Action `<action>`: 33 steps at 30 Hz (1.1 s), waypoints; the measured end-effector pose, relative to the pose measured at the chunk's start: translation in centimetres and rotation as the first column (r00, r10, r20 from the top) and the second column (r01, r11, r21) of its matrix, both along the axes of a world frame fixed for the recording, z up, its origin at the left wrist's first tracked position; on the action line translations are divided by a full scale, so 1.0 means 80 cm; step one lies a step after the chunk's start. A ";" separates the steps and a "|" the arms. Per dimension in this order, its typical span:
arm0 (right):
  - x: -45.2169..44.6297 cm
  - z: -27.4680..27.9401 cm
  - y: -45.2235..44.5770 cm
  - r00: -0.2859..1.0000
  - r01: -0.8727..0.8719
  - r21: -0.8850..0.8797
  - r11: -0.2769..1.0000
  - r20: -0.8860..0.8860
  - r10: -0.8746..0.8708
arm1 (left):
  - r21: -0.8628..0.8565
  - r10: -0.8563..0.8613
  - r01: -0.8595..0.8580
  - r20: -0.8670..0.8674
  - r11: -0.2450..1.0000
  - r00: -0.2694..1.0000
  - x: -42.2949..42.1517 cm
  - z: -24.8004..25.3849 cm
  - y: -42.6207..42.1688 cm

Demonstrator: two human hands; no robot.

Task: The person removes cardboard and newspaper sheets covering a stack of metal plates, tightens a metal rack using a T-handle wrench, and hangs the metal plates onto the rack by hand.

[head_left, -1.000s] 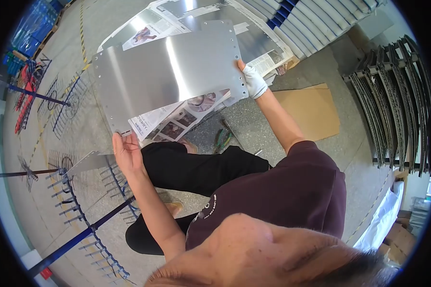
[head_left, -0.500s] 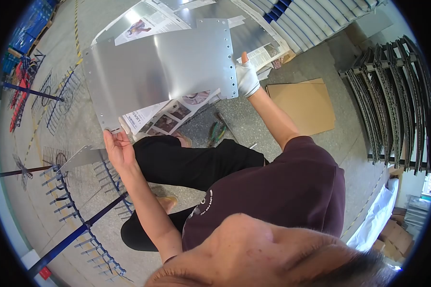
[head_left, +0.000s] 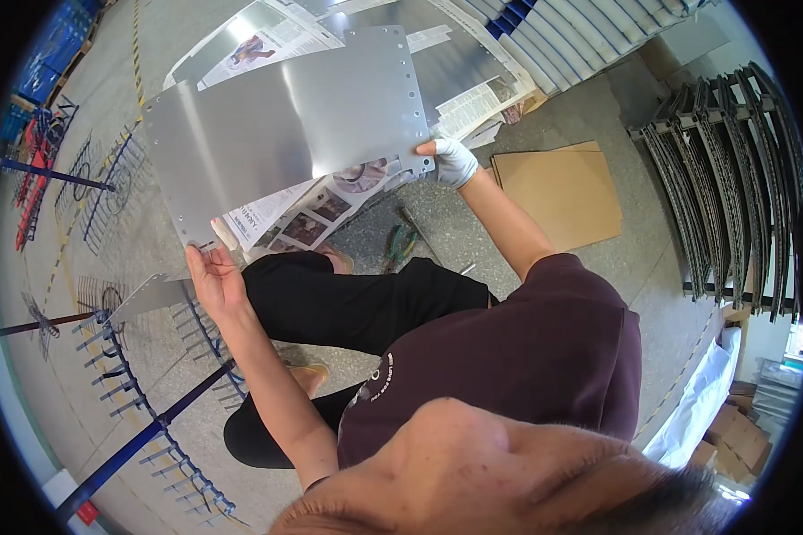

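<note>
A shiny metal sheet (head_left: 250, 125) with holes along its side edges is held tilted in front of me. My left hand (head_left: 216, 283), bare, pinches its lower left corner. At the lower right corner, my right hand (head_left: 453, 162), in a white fingerless glove, grips the edge with its thumb on top; its other fingers are largely hidden. Behind and below the sheet lie newspaper pages (head_left: 308, 218) with printed photos. Further metal sheets (head_left: 459, 58) rest on newspaper beyond it.
Flat cardboard (head_left: 558, 196) and green-handled tools (head_left: 400, 245) lie on the floor. Blue racks with prongs (head_left: 161, 419) stand at the left, one beside another metal plate (head_left: 156, 299). Curved dark panels (head_left: 723, 187) are stacked at the right, white panels (head_left: 589, 40) at the top.
The sheet and my left hand have shifted slightly left in view. My right hand has moved down the sheet's right edge to its lower corner, after its thumb lifted away half a second ago.
</note>
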State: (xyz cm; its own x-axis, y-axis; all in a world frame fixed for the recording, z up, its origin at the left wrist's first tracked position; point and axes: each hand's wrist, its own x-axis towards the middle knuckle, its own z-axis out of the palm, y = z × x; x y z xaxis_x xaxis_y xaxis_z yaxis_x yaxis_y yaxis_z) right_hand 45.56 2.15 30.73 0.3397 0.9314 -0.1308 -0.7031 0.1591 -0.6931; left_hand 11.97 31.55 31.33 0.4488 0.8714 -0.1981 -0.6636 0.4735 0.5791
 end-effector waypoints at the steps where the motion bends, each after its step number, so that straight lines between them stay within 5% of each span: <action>1: -0.001 0.002 0.002 0.999 0.020 -0.014 1.000 0.037 -0.019 | 0.004 -0.002 0.002 0.003 1.000 1.000 0.000 0.001 -0.001; 8: -0.008 0.030 0.000 0.996 0.021 -0.059 0.998 0.092 -0.015 | 0.003 0.040 -0.040 0.032 0.999 0.999 0.000 0.010 -0.008; 15: -0.012 0.042 0.031 0.789 0.406 -0.241 0.881 0.579 -0.206 | 0.026 0.058 -0.058 0.000 0.998 0.998 0.003 0.017 -0.016; 19: -0.003 0.025 0.027 0.756 0.546 -0.426 0.721 0.622 -0.204 | -0.062 0.025 -0.021 0.062 0.998 0.998 -0.005 -0.002 -0.003; 22: -0.022 0.042 0.044 0.826 0.527 -0.219 0.822 0.362 -0.433 | -0.026 0.071 -0.070 0.062 0.997 0.996 -0.004 0.001 -0.007; 25: -0.021 0.044 0.030 0.871 0.472 -0.120 0.873 0.216 -0.441 | -0.062 0.138 -0.136 0.030 0.989 0.990 0.011 0.028 -0.023; 31: -0.033 0.071 0.011 0.921 0.019 -0.131 0.991 0.388 0.033 | -0.025 0.102 -0.100 0.145 0.995 0.984 -0.008 0.012 -0.011; 33: -0.040 0.073 0.016 0.923 0.069 -0.065 0.995 0.383 -0.039 | 0.025 0.052 -0.058 0.187 0.998 0.981 -0.013 0.009 -0.011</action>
State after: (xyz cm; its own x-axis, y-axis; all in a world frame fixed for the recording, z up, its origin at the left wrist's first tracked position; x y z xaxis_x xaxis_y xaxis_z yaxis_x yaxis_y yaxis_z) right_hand 42.34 3.40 36.53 0.4270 0.9028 -0.0513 -0.3758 0.1255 -0.9182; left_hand 10.92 30.65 32.02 0.4269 0.8999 -0.0889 -0.7856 0.4178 0.4564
